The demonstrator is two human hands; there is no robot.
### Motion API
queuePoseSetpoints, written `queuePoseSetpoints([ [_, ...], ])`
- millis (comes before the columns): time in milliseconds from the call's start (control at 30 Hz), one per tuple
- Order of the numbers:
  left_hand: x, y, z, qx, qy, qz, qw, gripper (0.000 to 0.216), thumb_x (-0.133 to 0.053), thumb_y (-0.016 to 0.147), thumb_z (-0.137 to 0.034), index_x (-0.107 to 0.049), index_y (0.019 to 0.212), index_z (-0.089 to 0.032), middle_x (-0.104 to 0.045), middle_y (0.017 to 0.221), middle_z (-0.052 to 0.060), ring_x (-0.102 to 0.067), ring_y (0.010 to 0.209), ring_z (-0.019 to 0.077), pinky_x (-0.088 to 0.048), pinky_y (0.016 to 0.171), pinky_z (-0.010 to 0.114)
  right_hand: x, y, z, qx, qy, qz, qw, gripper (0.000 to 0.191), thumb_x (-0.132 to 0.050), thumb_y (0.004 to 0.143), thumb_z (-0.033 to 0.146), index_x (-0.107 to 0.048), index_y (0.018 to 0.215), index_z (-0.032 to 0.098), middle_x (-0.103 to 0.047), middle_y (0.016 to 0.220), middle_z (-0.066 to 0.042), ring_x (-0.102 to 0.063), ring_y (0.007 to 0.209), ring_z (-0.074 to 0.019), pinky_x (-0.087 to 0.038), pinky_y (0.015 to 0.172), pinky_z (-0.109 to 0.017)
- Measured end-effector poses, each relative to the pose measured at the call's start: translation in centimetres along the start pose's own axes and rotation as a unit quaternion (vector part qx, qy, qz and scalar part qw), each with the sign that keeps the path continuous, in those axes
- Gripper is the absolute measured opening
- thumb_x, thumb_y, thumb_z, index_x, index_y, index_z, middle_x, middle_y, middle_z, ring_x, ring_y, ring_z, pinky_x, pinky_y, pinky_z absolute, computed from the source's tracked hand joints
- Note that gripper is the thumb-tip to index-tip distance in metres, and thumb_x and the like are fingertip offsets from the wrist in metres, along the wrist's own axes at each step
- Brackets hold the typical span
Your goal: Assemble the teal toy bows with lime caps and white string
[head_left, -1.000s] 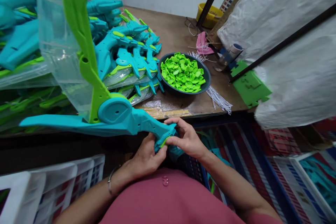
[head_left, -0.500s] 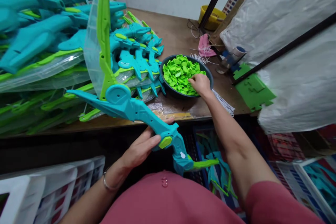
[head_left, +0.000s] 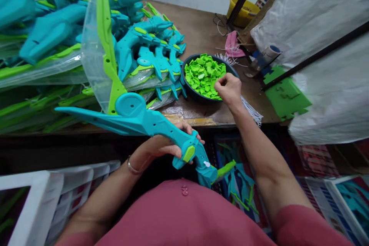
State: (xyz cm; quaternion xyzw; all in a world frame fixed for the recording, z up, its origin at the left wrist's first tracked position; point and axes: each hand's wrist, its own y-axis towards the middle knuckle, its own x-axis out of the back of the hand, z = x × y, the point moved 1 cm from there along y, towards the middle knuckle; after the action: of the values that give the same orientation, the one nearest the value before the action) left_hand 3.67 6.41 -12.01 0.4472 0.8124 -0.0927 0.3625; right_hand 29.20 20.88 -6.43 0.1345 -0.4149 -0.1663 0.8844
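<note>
My left hand (head_left: pixel 170 150) is wrapped around the narrow middle of a teal plastic toy (head_left: pixel 161 125), which is shaped rather like a bow. The toy has a bright green arm with a clear plastic sheet at its far end and a green hexagonal cap (head_left: pixel 189 154) near my thumb. My right hand (head_left: pixel 230 87) is over the right side of a dark bowl (head_left: pixel 198 97), with its fingers pinched together. Whatever they may hold is hidden. Many small green plastic pieces (head_left: pixel 203 75) fill the bowl.
Similar teal and green toys (head_left: pixel 54 34) are piled high on the table's left. White ties (head_left: pixel 252 111), a pink cloth (head_left: pixel 233 45), a green foam tile (head_left: pixel 286 94) and a yellow tub (head_left: pixel 245 11) lie to the right. White crates (head_left: pixel 40 188) stand below at left.
My right hand has drawn back slightly from the green pieces toward the bowl's right rim. My left fingers now curl further around the toy, which has tilted a little.
</note>
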Motion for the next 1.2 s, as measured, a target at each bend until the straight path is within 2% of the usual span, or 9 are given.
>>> queuePoseSetpoints([
  [133,0.2,0.7,-0.5,0.019,0.211,-0.011,0.977,0.065,-0.09,0.069,-0.059,-0.07,0.119,-0.021,-0.07,0.118,0.013,-0.068,0.108,0.031,-0.056,0.092,0.043,3.1,-6.6,2.1,-0.056,0.266,0.094,0.958,0.014,-0.069,0.076,0.02,-0.057,0.083,0.023,-0.059,0.062,0.006,-0.056,0.046,-0.0127,-0.047,0.043,-0.025],
  [233,-0.3,1.2,-0.8,-0.018,0.359,-0.081,0.93,0.054,-0.081,0.074,-0.067,-0.077,0.093,-0.017,-0.069,0.093,0.008,-0.063,0.09,0.024,-0.053,0.084,0.036,4.9,-11.2,3.0,-0.105,0.377,0.152,0.908,0.021,-0.077,0.073,0.024,-0.059,0.083,0.022,-0.065,0.073,0.005,-0.056,0.046,-0.0089,-0.045,0.04,-0.021],
  [333,-1.2,1.7,-0.2,-0.032,0.341,-0.152,0.927,0.055,-0.078,0.074,-0.07,-0.074,0.079,-0.015,-0.064,0.077,0.005,-0.059,0.073,0.0188,-0.05,0.068,0.03,6.3,-14.3,3.2,-0.165,0.426,0.201,0.867,0.017,-0.079,0.077,0.028,-0.064,0.082,0.02,-0.065,0.07,0.004,-0.056,0.048,-0.0076,-0.045,0.042,-0.019],
  [467,-2.1,2.2,0.4,-0.053,0.305,-0.261,0.914,0.062,-0.073,0.075,-0.076,-0.072,0.077,-0.014,-0.069,0.079,0.009,-0.063,0.076,0.0215,-0.051,0.069,0.031,8.0,-16.5,3.4,-0.177,0.457,0.281,0.825,0.03,-0.08,0.083,0.036,-0.071,0.107,0.021,-0.07,0.078,0.0,-0.068,0.061,-0.0136,-0.058,0.059,-0.027],
  [533,-2.2,2.4,0.1,-0.045,0.313,-0.324,0.892,0.064,-0.073,0.073,-0.078,-0.071,0.075,-0.014,-0.07,0.078,0.009,-0.065,0.076,0.0229,-0.052,0.069,0.032,8.7,-17.1,3.7,-0.151,0.454,0.269,0.836,0.031,-0.082,0.084,0.034,-0.07,0.11,0.023,-0.071,0.083,0.001,-0.07,0.065,-0.0148,-0.058,0.064,-0.029],
  [633,-2.2,2.6,-0.7,-0.022,0.319,-0.372,0.871,0.062,-0.074,0.073,-0.076,-0.068,0.078,-0.014,-0.071,0.078,0.008,-0.066,0.074,0.0225,-0.054,0.067,0.031,9.6,-17.7,4.2,-0.098,0.404,0.178,0.892,0.014,-0.076,0.09,0.029,-0.068,0.102,0.025,-0.066,0.078,0.003,-0.065,0.062,-0.012,-0.054,0.062,-0.026],
  [933,-3.4,2.7,-1.8,-0.052,0.288,-0.295,0.91,0.046,-0.074,0.084,-0.059,-0.067,0.089,-0.014,-0.068,0.075,0.003,-0.058,0.062,0.0148,-0.049,0.056,0.025,10.3,-17.3,6.8,0.132,0.202,0.171,0.955,0.007,-0.061,0.101,0.023,-0.063,0.094,0.026,-0.063,0.115,-0.007,-0.065,0.104,-0.0212,-0.057,0.089,-0.036],
  [1033,-3.6,2.3,-1.4,-0.058,0.279,-0.262,0.922,0.039,-0.074,0.087,-0.053,-0.069,0.09,-0.014,-0.072,0.081,0.005,-0.063,0.071,0.0182,-0.052,0.065,0.029,10.0,-17.1,7.1,0.154,0.164,0.161,0.961,0.011,-0.061,0.1,0.022,-0.063,0.089,0.026,-0.065,0.105,-0.005,-0.065,0.1,-0.0215,-0.056,0.09,-0.038],
  [1200,-3.6,1.7,-1.2,-0.066,0.274,-0.228,0.932,0.033,-0.072,0.09,-0.043,-0.072,0.106,-0.015,-0.078,0.104,0.009,-0.07,0.093,0.0253,-0.057,0.084,0.038,9.1,-17.8,6.8,0.083,0.197,0.157,0.964,0.007,-0.075,0.092,0.027,-0.068,0.092,0.027,-0.067,0.083,0.001,-0.066,0.073,-0.0178,-0.056,0.068,-0.032],
])
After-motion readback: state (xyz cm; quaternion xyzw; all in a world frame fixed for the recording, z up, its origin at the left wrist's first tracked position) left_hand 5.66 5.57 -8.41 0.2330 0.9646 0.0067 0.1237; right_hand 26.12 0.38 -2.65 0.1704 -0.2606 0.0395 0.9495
